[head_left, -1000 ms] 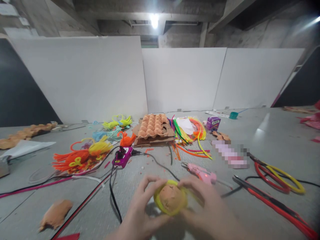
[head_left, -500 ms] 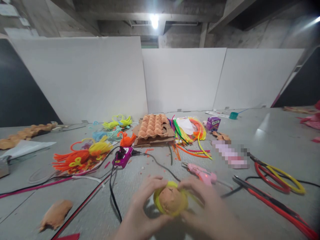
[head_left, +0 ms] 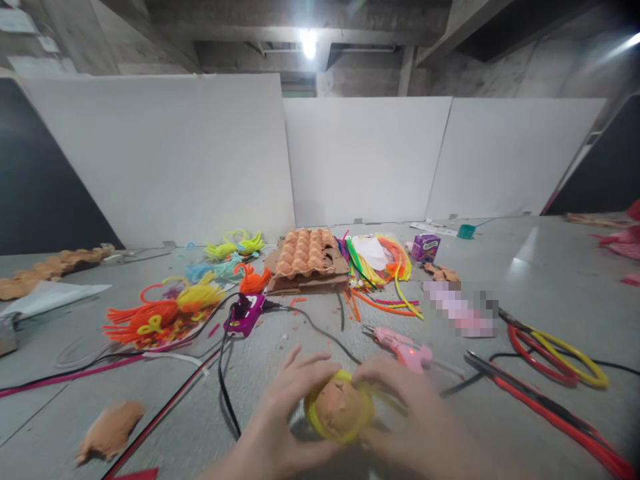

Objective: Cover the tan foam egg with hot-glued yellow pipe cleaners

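Both of my hands cup a ball of orange-tan clay (head_left: pixel 340 408) near the bottom middle of the view. A loop of yellow pipe cleaner (head_left: pixel 311 415) runs around the ball. My left hand (head_left: pixel 295 407) grips it from the left, with the fingers reaching over the top. My right hand (head_left: pixel 400 407) presses on it from the right. A pink glue gun (head_left: pixel 403 351) lies just beyond my right hand, and a black cable (head_left: pixel 225 393) runs past my left hand.
A cardboard egg tray (head_left: pixel 303 257) and heaps of bright pipe cleaners (head_left: pixel 380 267) lie ahead on the grey floor. A purple glue gun (head_left: pixel 245 315) is to the left, with a flat clay scrap (head_left: pixel 110 423) at lower left. Red-and-black cables (head_left: pixel 550 407) lie at right. White boards (head_left: pixel 365 160) stand behind.
My left fingers have slid further over the top of the ball. The ball and yellow loop have turned slightly between my hands.
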`<state>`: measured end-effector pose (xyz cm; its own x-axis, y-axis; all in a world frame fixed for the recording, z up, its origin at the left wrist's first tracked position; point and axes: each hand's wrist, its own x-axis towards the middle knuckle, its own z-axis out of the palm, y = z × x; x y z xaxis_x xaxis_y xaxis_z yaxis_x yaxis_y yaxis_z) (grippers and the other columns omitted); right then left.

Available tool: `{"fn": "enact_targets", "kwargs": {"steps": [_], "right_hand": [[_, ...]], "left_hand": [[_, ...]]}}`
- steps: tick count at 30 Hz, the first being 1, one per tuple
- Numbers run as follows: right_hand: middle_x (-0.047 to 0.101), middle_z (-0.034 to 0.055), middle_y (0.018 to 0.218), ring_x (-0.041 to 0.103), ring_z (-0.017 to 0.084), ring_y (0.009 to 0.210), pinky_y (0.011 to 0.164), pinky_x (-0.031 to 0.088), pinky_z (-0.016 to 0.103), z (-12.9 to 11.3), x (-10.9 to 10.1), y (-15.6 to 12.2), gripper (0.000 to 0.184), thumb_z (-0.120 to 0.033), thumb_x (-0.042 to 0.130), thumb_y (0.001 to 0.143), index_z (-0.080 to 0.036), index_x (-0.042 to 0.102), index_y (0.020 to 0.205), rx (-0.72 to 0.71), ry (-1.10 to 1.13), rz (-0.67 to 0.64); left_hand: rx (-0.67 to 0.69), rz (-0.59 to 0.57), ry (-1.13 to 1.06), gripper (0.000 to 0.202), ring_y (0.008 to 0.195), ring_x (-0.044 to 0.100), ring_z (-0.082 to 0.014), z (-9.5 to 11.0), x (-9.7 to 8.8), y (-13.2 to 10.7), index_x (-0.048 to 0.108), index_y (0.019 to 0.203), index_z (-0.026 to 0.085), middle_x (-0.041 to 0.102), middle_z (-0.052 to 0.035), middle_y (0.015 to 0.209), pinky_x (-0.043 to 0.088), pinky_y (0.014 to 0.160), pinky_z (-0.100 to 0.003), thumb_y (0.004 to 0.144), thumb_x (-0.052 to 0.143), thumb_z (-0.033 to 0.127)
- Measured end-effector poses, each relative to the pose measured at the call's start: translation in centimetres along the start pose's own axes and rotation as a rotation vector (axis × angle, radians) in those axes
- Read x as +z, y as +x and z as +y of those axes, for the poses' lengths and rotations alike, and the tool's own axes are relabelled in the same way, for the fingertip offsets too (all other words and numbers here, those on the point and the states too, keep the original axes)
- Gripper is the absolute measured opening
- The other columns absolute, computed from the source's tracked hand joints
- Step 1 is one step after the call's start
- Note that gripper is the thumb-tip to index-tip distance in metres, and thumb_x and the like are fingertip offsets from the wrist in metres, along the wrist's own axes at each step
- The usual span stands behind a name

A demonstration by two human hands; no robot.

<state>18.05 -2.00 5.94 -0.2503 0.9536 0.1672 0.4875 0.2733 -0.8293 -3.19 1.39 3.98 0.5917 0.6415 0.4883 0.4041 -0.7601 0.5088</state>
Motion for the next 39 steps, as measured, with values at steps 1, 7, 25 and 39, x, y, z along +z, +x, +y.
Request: {"fn": "enact_targets", "kwargs": {"steps": [1, 7, 25, 39], "right_hand": [[0.067, -0.0011, 0.101, 0.060, 0.018, 0.098, 0.086, 0.045, 0.030, 0.0, -0.2, 0.1, 0.038, -0.008, 0.064, 0.062, -0.025, 0.062, 0.096, -0.003, 0.008, -0.017], [0.067, -0.0008, 0.095, 0.062, 0.015, 0.082, 0.078, 0.049, 0.027, 0.4, -2.0, 0.8, 0.034, -0.008, 0.064, 0.070, -0.025, 0.061, 0.100, -0.091, -0.153, -0.005], [0.065, 0.0032, 0.099, 0.061, 0.018, 0.093, 0.080, 0.048, 0.030, 0.7, -4.3, 0.5, 0.012, -0.022, 0.052, 0.090, -0.024, 0.060, 0.099, -0.379, -0.485, 0.284], [0.049, -0.0008, 0.037, 0.050, 0.015, 0.039, 0.040, 0.023, 0.027, 5.7, -8.6, 3.1, 0.040, -0.034, 0.061, 0.072, -0.022, 0.045, 0.037, 0.366, -0.731, 0.019]], "left_hand": [[0.008, -0.002, 0.026, 0.074, 0.118, 0.058, -0.0360, 0.1, -0.1, 0.0, 0.043, 0.127, 0.034, 0.067, -0.0077, 0.121, 0.028, 0.100, -0.075, 0.064, 0.077, 0.015], [0.065, 0.023, 0.128, 0.067, 0.113, 0.061, -0.0367, 0.2, -0.4, 0.3, 0.045, 0.124, 0.030, 0.071, -0.0078, 0.112, 0.031, 0.094, -0.079, 0.065, 0.069, 0.011], [-0.072, 0.218, 0.175, 0.054, 0.114, 0.058, -0.0375, -0.9, -0.6, 0.6, 0.059, 0.113, 0.028, 0.071, -0.0090, 0.110, 0.032, 0.098, -0.073, 0.064, 0.073, 0.013], [-0.489, 0.796, 0.193, 0.055, 0.111, 0.056, -0.0338, -3.7, -2.6, 1.6, 0.065, 0.104, 0.020, 0.059, -0.0121, 0.115, 0.041, 0.099, -0.053, 0.067, 0.066, 0.061]]}}
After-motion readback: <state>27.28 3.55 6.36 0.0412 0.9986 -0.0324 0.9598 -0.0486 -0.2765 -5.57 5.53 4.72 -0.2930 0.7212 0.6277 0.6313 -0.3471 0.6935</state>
